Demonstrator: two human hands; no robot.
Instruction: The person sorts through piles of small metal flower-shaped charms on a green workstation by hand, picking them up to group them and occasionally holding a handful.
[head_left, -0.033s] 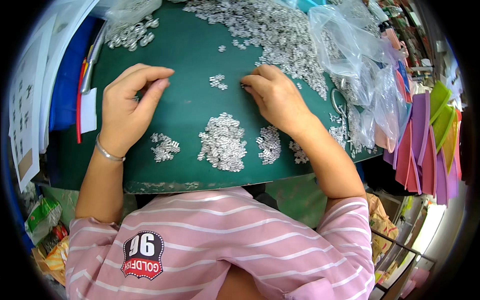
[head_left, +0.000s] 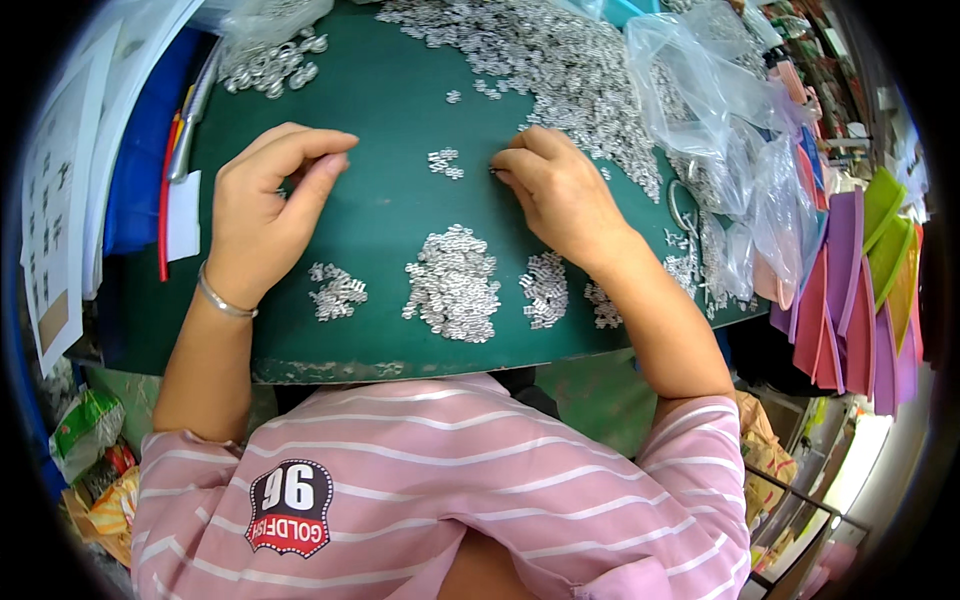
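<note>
Several metal pieces (head_left: 445, 164) between left hand (head_left: 258, 205), right hand (head_left: 562, 190)

I have small silver metal pieces (head_left: 452, 285) heaped before me, a loose cluster (head_left: 445, 163) of them lying farther out.

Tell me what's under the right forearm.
A small heap of silver metal pieces peeks out left of the forearm, on the green tabletop; whatever lies directly beneath is covered.

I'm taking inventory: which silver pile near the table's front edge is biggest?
The central pile; it covers clearly more area than the smaller piles on either side.
</note>
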